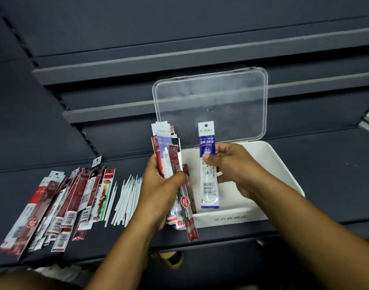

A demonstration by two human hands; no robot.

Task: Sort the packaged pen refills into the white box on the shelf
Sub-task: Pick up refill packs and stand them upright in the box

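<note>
One blue-and-white refill packet (209,185), one mostly-red bundle (165,147).

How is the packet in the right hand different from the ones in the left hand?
The right hand pinches one refill packet; the left hand grips a bundle of packets. The single packet is blue and white; the bundle is mostly red. The single packet stands nearly upright; the bundle is fanned out. Both are long, narrow packets held by the white box.
</note>
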